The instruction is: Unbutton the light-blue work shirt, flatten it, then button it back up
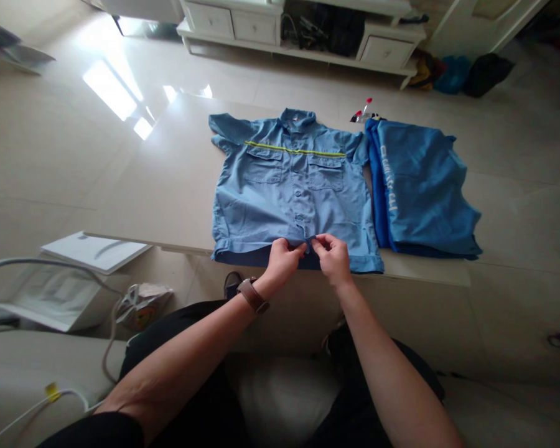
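Across the counter [168, 180] in the head view, a blue short-sleeved shirt [266, 208] lies spread front up, its collar pointing away from the person and its hem at the near edge, with a yellow stripe across the chest. Both the left hand [284, 255] and the right hand [332, 254] pinch the cloth between thumb and fingers, close together at the bottom of the button strip. Just right of the shirt lie folded blue clothes [429, 183] with white lettering, a red-capped bottle [366, 109] showing beyond them.
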A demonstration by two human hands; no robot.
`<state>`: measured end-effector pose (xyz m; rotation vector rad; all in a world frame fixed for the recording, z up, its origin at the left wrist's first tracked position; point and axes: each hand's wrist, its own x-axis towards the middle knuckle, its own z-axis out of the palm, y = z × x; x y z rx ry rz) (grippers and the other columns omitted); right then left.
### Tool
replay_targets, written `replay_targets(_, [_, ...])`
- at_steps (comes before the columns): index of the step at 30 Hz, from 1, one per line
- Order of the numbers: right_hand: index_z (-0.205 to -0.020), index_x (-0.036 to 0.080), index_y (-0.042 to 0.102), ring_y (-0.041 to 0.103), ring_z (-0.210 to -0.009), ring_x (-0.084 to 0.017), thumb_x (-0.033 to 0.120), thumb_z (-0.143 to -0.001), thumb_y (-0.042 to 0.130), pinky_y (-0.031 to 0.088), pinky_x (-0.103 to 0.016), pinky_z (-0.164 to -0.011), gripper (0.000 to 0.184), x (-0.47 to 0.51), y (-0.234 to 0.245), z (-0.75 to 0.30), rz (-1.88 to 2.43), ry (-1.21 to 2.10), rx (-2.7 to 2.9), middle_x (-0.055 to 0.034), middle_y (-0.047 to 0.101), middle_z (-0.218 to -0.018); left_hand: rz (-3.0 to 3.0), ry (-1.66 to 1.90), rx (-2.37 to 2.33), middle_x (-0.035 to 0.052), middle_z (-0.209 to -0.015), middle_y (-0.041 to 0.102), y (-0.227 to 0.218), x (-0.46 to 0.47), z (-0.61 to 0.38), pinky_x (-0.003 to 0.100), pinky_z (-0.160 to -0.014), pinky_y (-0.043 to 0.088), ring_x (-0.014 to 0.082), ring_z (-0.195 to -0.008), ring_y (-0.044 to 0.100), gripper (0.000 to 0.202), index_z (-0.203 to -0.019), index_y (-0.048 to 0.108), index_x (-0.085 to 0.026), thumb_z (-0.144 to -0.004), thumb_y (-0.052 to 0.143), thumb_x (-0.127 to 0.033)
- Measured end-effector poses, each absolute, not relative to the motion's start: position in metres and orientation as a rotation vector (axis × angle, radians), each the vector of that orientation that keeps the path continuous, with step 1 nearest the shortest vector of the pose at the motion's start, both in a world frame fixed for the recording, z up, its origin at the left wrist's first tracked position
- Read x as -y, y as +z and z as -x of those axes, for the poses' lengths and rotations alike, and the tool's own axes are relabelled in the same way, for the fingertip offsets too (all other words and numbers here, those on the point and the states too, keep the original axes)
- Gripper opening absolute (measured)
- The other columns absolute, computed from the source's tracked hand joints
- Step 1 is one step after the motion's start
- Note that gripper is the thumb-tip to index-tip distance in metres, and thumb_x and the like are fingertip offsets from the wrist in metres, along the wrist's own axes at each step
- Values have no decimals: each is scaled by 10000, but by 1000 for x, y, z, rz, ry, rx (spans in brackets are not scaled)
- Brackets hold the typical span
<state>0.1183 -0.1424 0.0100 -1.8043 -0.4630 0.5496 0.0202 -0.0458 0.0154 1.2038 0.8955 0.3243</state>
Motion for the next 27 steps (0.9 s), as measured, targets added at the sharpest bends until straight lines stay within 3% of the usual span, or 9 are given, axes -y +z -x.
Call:
replay_targets(6, [-733,178,720,501,-605,-135,703,-631,800,400,-262,-585,540,140,4,-126,1730,762,408,-8,641,-651,-1243,277,-853,7,-586,607,13,41,-14,246,-582,361,100,-550,477,225,-606,628,-145,-753,754,-260])
replay_targets(10, [-719,176,715,479,-593,-125,719,-611,819,381,-255,-572,564,140,4,-124,1714,761,390,0,626,-637,-1301,268,-838,4,-575,596,12,37,-12,243,-562,336,100,-548,471,239,-580,606,-151,-734,741,-273])
replay_targets(20, [-732,189,656,588,-704,-197,566,-793,645,435,-299,-668,382,142,-7,-121,1834,601,595,-43,680,-721,-1303,161,-586,-3,-618,624,26,47,-13,232,-579,400,102,-574,510,120,-660,669,-138,-681,729,-239])
replay_targets(27, [-754,237,494,487,-715,-177,455,-839,500,386,-300,-706,234,135,8,-126,1946,318,478,5,546,-710,-1634,-235,-679,58,-528,641,27,13,12,252,-502,379,154,-491,569,310,-533,669,-168,-738,781,-371])
